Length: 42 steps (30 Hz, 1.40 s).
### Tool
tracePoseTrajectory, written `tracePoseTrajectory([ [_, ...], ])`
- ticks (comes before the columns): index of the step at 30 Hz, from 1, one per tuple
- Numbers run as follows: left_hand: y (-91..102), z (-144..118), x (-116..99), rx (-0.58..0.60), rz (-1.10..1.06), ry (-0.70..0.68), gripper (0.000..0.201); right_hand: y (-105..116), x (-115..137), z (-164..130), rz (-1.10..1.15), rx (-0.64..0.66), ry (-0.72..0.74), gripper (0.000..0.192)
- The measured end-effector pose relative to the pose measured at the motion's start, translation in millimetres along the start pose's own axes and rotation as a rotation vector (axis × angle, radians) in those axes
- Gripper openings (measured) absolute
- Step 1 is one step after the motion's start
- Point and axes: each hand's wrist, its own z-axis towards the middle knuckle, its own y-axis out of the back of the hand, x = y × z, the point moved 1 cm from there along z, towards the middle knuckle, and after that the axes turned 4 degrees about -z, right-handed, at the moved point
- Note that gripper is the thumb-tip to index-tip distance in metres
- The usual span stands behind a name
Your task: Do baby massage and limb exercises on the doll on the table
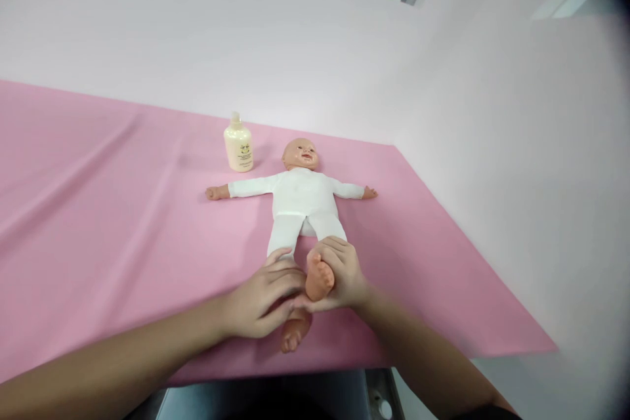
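Doll point(301, 197) lies face-up, arms spread, mid pink sheet point(98, 210), feet at 6 o'clock nr front edge. Right hand point(339, 275) grips one foot, raised; left hand point(263, 302) wraps the other leg. Lotion bottle point(239, 144) upright at 11 o'clock, just beside head. Open sheet at 9; sheet edge nr at 3.

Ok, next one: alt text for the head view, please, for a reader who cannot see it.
A baby doll in white clothes lies face up on a pink cloth, arms spread. The right hand grips one of its bare feet and the left hand rests on the other leg. A cream bottle stands beside the doll's head.
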Motion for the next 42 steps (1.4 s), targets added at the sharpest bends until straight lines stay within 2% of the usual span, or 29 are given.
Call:
tracePoseTrajectory([
  [4,-2.1,-0.8,-0.3,0.039,0.030,0.002,0.020,-1.2,1.4,-2.8,0.056,0.009,0.033,0.042],
  [15,-3.3,0.8,-1.3,0.049,0.062,-0.018,0.018,1.8,13.4,-0.8,0.182,-0.029,0.053,0.016],
  [22,-6.2,-0.1,-0.6,0.052,0.078,-0.069,0.019,-0.4,17.8,-2.8,0.226,-0.057,0.069,0.021],
  [29,-9.8,-1.7,1.1,0.042,0.079,-0.123,0.021,-1.6,16.7,-5.5,0.259,0.013,0.121,0.008],
  [35,-11.1,-2.6,2.7,0.057,0.071,-0.126,0.021,-2.0,15.4,-5.9,0.340,0.031,0.123,0.035],
  [42,-12.6,-1.5,3.7,0.088,0.050,-0.132,0.017,-3.2,16.2,-4.4,0.387,0.016,0.133,0.032],
])
